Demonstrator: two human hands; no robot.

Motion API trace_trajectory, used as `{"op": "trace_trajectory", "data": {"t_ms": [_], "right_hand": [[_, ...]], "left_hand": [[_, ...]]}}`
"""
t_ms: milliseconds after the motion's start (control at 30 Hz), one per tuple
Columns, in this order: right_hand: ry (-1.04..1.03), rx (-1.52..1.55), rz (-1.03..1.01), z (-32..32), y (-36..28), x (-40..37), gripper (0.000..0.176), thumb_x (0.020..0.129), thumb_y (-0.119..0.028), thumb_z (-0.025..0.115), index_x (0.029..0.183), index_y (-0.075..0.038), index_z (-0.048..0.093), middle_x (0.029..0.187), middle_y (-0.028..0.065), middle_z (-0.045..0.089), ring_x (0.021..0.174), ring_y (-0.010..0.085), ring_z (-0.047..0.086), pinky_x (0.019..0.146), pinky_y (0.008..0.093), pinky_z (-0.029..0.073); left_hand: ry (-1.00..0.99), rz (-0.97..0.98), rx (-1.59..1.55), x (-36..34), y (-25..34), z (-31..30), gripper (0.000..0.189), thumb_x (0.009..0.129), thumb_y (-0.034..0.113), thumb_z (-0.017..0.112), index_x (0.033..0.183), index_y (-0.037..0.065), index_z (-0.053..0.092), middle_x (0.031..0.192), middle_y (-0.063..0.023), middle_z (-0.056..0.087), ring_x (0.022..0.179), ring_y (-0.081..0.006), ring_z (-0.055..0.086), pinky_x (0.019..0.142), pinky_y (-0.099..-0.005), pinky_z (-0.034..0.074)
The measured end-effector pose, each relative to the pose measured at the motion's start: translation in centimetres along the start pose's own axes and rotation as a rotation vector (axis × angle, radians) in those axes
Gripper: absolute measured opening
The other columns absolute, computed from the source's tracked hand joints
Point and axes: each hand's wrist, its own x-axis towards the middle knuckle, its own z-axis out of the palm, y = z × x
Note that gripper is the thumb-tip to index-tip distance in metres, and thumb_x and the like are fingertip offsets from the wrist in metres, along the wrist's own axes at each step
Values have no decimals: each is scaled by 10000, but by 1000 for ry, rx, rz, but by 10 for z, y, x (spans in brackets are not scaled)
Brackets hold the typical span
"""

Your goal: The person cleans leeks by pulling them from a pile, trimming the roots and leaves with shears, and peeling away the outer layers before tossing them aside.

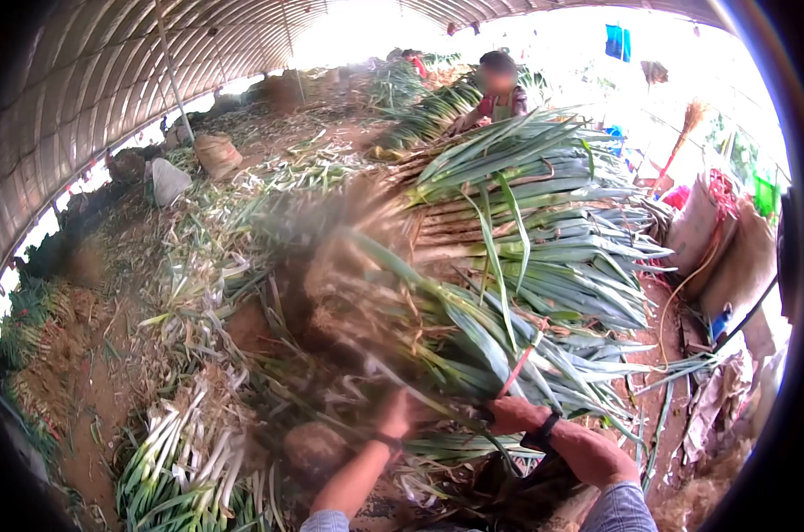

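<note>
My left hand (395,415) is smeared by motion, so its fingers cannot be read; it is just below the pale end of a long green onion stalk (424,395). My right hand (517,415) has its fingers curled closed around that stalk, whose green end bends down beneath the hand. A red strip (519,371) rises from beside the right hand onto the leaves. Ahead lies a big heap of green onions (562,235), leaves to the right and roots to the left. Dirt blurs the middle of the view.
White-stemmed green onions (198,452) lie piled at lower left. Stripped leaves (207,275) cover the ground. Sacks (216,155) stand at the left, and bigger sacks (739,257) at the right. Another person (501,97) is behind the heap. A broom (681,142) leans at the right.
</note>
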Motion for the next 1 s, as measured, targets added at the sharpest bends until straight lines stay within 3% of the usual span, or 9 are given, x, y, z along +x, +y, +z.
{"op": "trace_trajectory", "data": {"t_ms": [133,233,267,400,500,733,833,900,1000], "right_hand": [[76,36,-41,7,2,1,330,793,-292,665,1019,-53,694,854,195,700,827,394,687,679,502,532],[77,32,-23,3,-1,0,362,794,-281,673,1077,-56,659,864,204,696,843,404,679,686,508,530],[101,23,-20,-3,-5,-5,376,792,-276,676,1096,-56,645,862,206,694,840,408,677,686,510,529],[206,33,-76,-18,-14,-15,446,772,-263,709,1147,-50,594,836,211,685,795,422,671,677,518,528],[235,87,-109,-2,-1,-8,463,759,-270,725,1140,-43,592,827,210,680,790,424,669,681,513,530],[277,110,-182,-20,-14,-13,494,739,-307,771,1120,-52,587,851,205,671,819,423,657,694,495,530],[373,164,-187,-21,-20,-10,579,708,-443,838,1046,-43,591,865,195,660,810,434,635,698,492,522],[482,129,-338,-30,-24,-4,560,701,-402,829,1048,-33,592,911,194,661,837,426,637,705,487,525],[488,155,-294,-28,-32,4,428,731,-213,757,1060,-15,570,936,197,653,865,423,637,730,487,531]], "left_hand": [[239,242,175,-27,29,29,330,912,318,699,1143,93,630,1005,-83,673,877,-266,680,693,-404,616],[88,313,196,-5,28,4,358,918,328,696,1169,88,610,982,-67,655,819,-259,674,609,-396,613],[85,166,235,0,33,6,419,929,370,693,1214,80,594,1062,-64,633,904,-231,640,739,-383,585],[161,518,462,-7,45,15,558,957,391,665,1379,53,530,1290,-66,543,1138,-184,501,985,-359,410],[196,744,503,33,33,-28,559,990,314,624,1454,54,453,1296,-78,577,1145,-183,544,994,-325,419],[4,421,226,-24,103,40,576,1016,386,561,1482,86,405,1099,-172,675,840,-250,698,693,-392,620],[-66,462,197,-21,121,43,579,1024,470,513,1372,10,473,1051,-159,691,813,-229,690,692,-382,597],[-148,473,444,-17,125,35,593,1021,526,490,1274,-9,525,920,-111,690,752,-179,648,622,-351,547],[-146,318,137,-40,127,66,691,965,699,427,1064,37,597,668,4,513,587,-110,490,533,-284,422]]}}
